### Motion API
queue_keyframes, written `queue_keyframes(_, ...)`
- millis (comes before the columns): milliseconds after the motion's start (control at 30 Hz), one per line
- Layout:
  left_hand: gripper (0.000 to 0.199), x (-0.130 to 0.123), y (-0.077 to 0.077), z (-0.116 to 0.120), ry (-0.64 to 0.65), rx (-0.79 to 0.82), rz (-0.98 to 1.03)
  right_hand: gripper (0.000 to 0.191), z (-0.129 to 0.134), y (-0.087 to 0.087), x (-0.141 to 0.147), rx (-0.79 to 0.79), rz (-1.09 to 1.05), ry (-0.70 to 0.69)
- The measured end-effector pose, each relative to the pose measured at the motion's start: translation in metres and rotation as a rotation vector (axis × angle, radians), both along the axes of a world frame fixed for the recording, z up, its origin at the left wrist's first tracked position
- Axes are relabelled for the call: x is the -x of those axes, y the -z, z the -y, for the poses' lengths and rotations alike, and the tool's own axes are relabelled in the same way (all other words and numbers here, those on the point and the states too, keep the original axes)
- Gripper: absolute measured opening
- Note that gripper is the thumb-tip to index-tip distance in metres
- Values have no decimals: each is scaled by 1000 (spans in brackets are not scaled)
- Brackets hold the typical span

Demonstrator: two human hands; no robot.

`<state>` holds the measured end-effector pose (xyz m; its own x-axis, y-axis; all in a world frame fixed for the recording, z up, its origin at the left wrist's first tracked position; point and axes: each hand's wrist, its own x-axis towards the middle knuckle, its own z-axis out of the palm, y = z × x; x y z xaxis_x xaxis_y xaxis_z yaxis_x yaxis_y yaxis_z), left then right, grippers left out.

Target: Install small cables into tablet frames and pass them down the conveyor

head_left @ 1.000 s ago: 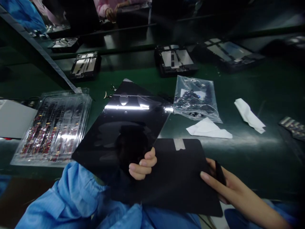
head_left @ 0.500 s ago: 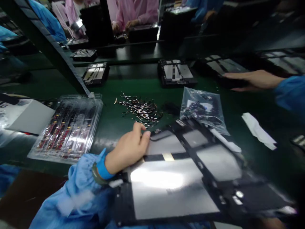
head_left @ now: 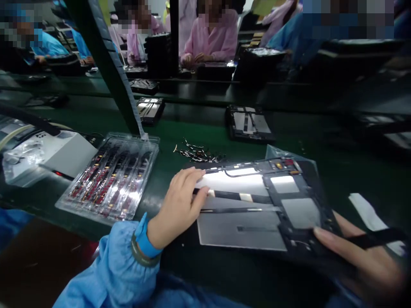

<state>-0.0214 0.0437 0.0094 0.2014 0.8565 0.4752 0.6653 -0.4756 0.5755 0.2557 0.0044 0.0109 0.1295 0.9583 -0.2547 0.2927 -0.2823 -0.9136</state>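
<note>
An open tablet body [head_left: 239, 231], black-framed with silver battery panels and thin dark cables, lies tilted between my two hands. My left hand [head_left: 180, 205] grips its left edge, thumb on top and fingers over the far side. At the lower right corner, my right hand [head_left: 362, 252] is closed on the body with the thumb on top; the rest of this hand is blurred. A black strip [head_left: 382, 237] crosses the right hand. Just beyond the tablet body is a pile of small dark cable-like parts [head_left: 199, 154]. A clear plastic bag [head_left: 276, 152] is partly hidden behind it.
A clear tray [head_left: 112, 179] of small parts stands left, beside a white box [head_left: 70, 152]. Other tablet bodies [head_left: 250, 124] lie farther back on the green table. White paper [head_left: 364, 207] lies right. A slanted post [head_left: 120, 81] rises at left. Co-workers sit across.
The tablet body has moved away from me and turned flatter, and my right hand now shows at its right corner. The view has shifted. A co-worker's hand at the right has left view.
</note>
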Motion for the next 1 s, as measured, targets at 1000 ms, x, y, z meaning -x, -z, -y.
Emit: queue_keyframes(1000,28,-4,18,0,-19,-58,-503,68,10,3,34,93,-192,33)
